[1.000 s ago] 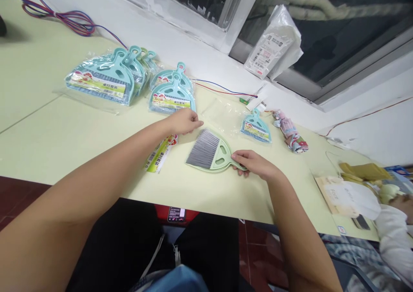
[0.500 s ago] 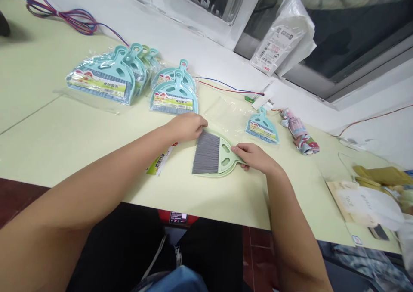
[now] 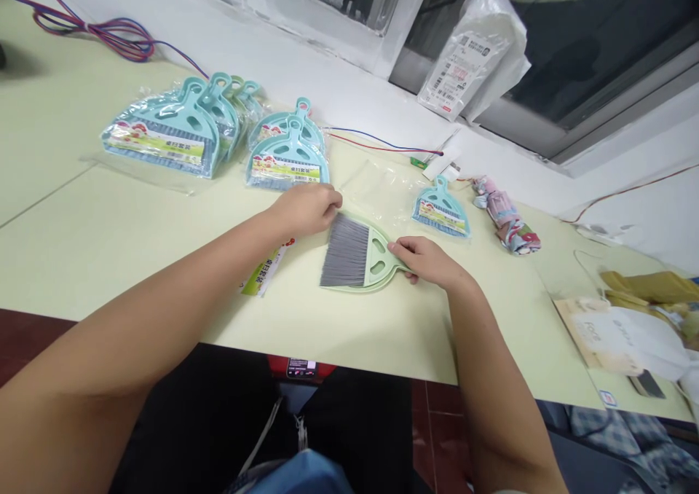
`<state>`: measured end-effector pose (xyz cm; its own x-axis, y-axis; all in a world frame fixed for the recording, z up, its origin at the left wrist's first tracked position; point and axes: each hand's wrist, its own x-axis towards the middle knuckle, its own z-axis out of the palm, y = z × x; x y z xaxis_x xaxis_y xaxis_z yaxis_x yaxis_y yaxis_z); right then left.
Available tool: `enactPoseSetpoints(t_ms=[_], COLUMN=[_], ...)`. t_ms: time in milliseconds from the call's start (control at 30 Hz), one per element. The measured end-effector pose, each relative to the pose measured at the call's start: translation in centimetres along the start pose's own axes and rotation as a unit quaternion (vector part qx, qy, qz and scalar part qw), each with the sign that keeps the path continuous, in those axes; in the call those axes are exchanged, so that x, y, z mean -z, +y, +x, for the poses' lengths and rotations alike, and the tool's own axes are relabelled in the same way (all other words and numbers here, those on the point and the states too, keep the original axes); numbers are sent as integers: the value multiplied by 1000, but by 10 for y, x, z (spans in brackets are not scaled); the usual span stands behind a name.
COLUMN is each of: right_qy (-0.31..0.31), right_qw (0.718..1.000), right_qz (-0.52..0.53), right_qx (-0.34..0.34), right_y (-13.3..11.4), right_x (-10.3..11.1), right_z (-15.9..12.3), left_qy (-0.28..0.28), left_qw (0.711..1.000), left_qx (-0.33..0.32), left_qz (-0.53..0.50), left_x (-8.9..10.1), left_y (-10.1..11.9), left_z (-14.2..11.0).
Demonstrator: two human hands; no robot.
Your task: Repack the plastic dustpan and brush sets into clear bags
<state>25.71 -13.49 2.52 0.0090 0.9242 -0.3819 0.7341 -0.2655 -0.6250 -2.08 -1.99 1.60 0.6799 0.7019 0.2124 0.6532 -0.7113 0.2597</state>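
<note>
Green brush (image 3: 354, 253) — between both hands (image 3: 424, 261), apart from table edge (image 3: 349, 363).

Smooth, low-sheen plastic on green brush-and-dustpan set (image 3: 381, 258); matt, fibrous finish on bristles (image 3: 345, 253). Glossy, crinkled clear film over blue sets (image 3: 167, 137) and in flat bag (image 3: 373, 190). Probably coated paper for half-hidden label (image 3: 266, 273). Smooth, matt top on table (image 3: 136, 224). Creased cloth in patterned bundle (image 3: 506, 218). Glossy floor tiles (image 3: 446, 436).

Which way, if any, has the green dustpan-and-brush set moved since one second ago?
Yes: against the front edge of the table, the green dustpan-and-brush set has turned, its handle in the right hand swinging slightly away.
</note>
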Motion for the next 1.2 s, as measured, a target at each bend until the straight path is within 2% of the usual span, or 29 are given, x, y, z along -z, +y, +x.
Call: enactPoseSetpoints(t_ms=[67,200,333,433,567,633,733,833,1067,1200], right_qy=[0,1,0,-1,10,21,36,40,45,53], right_qw=[1000,1000,1000,1000,1000,1000,999,998,996,992], right_qz=[-2,2,5,0,-10,-18,-36,-53,-78,-108], right_qx=[-1,-5,-8,-5,0,-1,5,9,21,32], right_y=[-1,-3,-3,-3,-2,-2,-1,-1,-1,-3], right_x=[0,1,0,1,0,0,0,0,0,2], right_z=[0,-1,-1,-1,0,1,2,2,3,-1], left_qy=[0,-34,-37,-23,-13,-42,-149,-232,-270,-259], left_qw=[1000,999,999,1000,998,995,981,968,958,961], left_qx=[-9,-11,-12,-6,45,67,102,95,88,62], left_qz=[-10,-21,-18,-5,34,65,71,30,-38,-73], left_x=[-1,-4,-3,4,25,36,49,55,53,53], left_y=[-1,-3,-2,-3,-11,-17,-26,-30,-31,-33], left_z=[0,1,1,2,0,-2,-7,-10,-9,-7])
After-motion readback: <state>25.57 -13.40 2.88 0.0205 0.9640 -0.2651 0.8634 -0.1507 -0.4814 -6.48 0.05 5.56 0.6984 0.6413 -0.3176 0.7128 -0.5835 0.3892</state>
